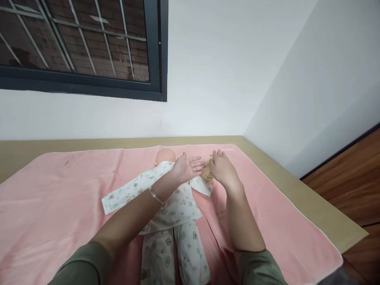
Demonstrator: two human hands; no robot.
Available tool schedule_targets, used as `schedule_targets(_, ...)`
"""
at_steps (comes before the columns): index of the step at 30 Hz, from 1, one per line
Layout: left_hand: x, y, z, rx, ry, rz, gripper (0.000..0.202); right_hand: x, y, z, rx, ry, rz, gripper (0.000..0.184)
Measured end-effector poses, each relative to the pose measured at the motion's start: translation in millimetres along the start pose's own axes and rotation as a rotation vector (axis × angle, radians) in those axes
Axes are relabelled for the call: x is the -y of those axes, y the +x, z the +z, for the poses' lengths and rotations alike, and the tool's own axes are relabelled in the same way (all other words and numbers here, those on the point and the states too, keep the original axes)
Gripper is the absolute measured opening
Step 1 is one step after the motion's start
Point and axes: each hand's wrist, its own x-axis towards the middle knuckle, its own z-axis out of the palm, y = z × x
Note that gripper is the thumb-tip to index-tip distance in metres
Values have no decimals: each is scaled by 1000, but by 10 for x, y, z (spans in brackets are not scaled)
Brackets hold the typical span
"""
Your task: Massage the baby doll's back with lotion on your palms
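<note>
A baby doll lies on its back on a pink blanket, dressed in a white printed top and matching trousers. My left hand reaches across the doll's chest with fingers stretched out flat near its right-side shoulder. My right hand rests over the doll's bare hand, where it comes out of the sleeve; its fingers curl lightly around it. The doll's other sleeve lies spread out to the left.
The blanket covers a tan tabletop set in a corner of white walls. A dark-framed window is up left. Wooden floor shows at the right beyond the table edge.
</note>
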Motion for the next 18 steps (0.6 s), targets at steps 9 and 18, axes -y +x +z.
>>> schedule_targets(9,47,253,252,-42,-308,-164,71,50,93,107,102,-202,-32,43)
schedule_targets(18,85,-270,-145,36,-316,-200,66,372,23,235,-50,-160,15,48)
